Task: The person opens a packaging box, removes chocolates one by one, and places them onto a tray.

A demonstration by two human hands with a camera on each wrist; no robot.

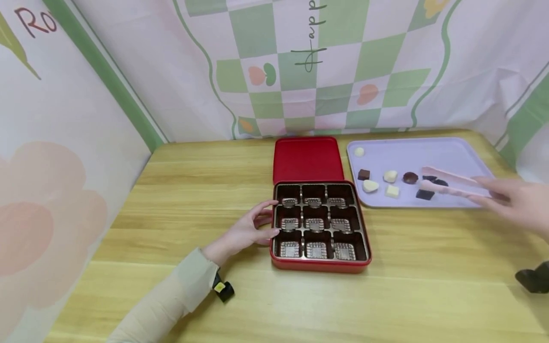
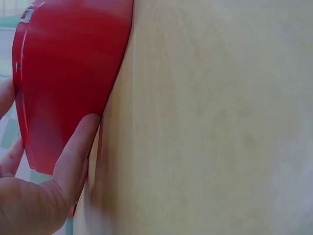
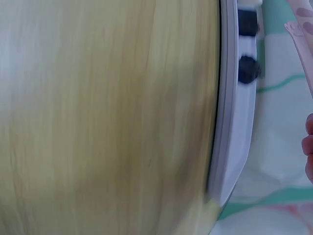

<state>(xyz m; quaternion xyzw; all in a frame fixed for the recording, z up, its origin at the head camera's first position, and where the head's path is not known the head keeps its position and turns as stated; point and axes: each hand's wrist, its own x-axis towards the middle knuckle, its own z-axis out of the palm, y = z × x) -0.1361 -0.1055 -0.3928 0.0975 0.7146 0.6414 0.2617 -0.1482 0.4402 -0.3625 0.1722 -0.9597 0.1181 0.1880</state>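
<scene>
Wooden table (image 1: pixel 214 305), checked backdrop behind. Left hand (image 1: pixel 249 231): fingers loosely spread against the red box (image 1: pixel 320 264) side wall. Beyond, right hand (image 1: pixel 516 205) pinches pink tongs (image 1: pixel 452 183), tips over dark chocolates (image 1: pixel 435 181) on the lilac tray (image 1: pixel 429 150).

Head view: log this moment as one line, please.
left hand steadies red box side | right hand holds pink tongs above lilac tray | tongs tips around dark chocolate | box cells empty

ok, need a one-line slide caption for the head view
Left hand steadies an empty nine-cell red chocolate box; right hand holds pink tongs over the chocolates tray.
</scene>
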